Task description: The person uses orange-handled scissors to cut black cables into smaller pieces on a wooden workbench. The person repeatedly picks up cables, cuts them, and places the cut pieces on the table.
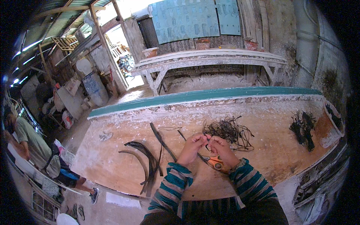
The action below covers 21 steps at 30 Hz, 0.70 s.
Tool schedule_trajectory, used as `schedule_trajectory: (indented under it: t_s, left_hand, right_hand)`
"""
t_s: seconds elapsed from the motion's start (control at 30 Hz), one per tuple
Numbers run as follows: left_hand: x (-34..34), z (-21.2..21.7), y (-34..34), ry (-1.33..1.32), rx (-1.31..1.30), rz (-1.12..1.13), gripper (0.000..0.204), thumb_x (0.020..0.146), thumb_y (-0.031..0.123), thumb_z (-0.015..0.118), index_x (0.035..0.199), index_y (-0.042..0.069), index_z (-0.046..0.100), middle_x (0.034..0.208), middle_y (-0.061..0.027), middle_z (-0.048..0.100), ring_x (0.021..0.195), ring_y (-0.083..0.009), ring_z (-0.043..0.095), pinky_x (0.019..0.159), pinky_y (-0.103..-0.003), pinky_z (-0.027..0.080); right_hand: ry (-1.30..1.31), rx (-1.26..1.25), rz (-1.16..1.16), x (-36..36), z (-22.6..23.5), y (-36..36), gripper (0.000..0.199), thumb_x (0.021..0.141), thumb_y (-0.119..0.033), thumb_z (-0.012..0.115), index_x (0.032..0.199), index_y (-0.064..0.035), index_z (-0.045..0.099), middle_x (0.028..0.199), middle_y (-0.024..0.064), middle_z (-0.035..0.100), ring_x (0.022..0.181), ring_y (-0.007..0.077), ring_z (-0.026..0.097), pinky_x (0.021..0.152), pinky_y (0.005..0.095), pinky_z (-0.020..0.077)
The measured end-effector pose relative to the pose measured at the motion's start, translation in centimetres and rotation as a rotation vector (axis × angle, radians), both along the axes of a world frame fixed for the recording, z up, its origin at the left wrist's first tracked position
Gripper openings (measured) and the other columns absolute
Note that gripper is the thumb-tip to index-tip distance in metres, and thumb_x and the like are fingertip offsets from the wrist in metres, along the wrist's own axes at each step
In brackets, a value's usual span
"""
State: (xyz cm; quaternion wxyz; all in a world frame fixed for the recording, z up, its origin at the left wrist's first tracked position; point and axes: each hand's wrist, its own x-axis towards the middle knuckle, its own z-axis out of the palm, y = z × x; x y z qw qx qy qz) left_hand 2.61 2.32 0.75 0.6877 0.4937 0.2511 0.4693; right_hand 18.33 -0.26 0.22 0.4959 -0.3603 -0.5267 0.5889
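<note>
Rough plaster-crusted wooden table [262, 157]; matt dark cords [228, 131]

Curved dark strips [148, 161] left on worktable [112, 165]. Small dark bundle [303, 129] far right, near tub [333, 122]. Teal rail [202, 95] along back edge. White bench [210, 60] beyond, clay pots [150, 51] on top. Blue drum [95, 88] by doorway. Seated person [35, 144] at left.

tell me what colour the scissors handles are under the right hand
Orange. The scissors lie on the worktable just beneath the right hand, seen best in the head view.
</note>
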Motion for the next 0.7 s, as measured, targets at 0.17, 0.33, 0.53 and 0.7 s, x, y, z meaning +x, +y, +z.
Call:
schedule_trajectory:
  t_s: [0.17,0.33,0.53,0.7]
  left_hand:
    - [0.3,-0.6,0.4,0.049,0.105,0.146,0.021,0.087,0.017,0.056,0.096,-0.001,0.060,0.086,-0.0010,0.059,0.079,-0.0091,0.051,0.075,-0.022,0.040]
    - [0.0,-1.1,0.9,0.266,0.286,0.293,0.020,0.087,0.017,0.056,0.095,-0.001,0.060,0.083,-0.0031,0.059,0.078,-0.0126,0.053,0.072,-0.026,0.043]
    - [1.1,-0.1,-0.4,0.765,0.849,0.417,0.018,0.084,0.009,0.053,0.100,0.002,0.058,0.084,-0.0171,0.060,0.079,-0.0330,0.056,0.072,-0.039,0.045]
    - [1.2,-0.8,-0.2,0.853,0.917,0.356,0.018,0.083,0.008,0.051,0.099,0.004,0.057,0.084,-0.0190,0.059,0.082,-0.0372,0.054,0.072,-0.042,0.043]
  right_hand:
    - [-0.131,0.006,-0.061,-0.3,0.9,-0.6,0.014,0.091,-0.018,0.049,0.085,-0.0064,0.055,0.067,-0.0034,0.047,0.055,0.0035,0.039,0.050,0.0194,0.0360]
    - [-0.408,0.506,-0.432,-0.6,1.4,-0.7,0.018,0.088,-0.016,0.055,0.100,-0.0037,0.057,0.081,0.0003,0.054,0.061,0.0042,0.044,0.052,0.0200,0.0369]
    - [-0.393,0.454,-0.374,0.5,1.7,-0.1,0.016,0.083,-0.016,0.060,0.093,-0.0046,0.060,0.080,0.0061,0.058,0.071,0.0141,0.054,0.061,0.0269,0.0418]
    - [-0.639,0.486,-0.324,1.1,1.7,0.0,0.019,0.083,-0.023,0.058,0.082,-0.0044,0.059,0.070,0.0105,0.055,0.064,0.0210,0.054,0.060,0.0326,0.0430]
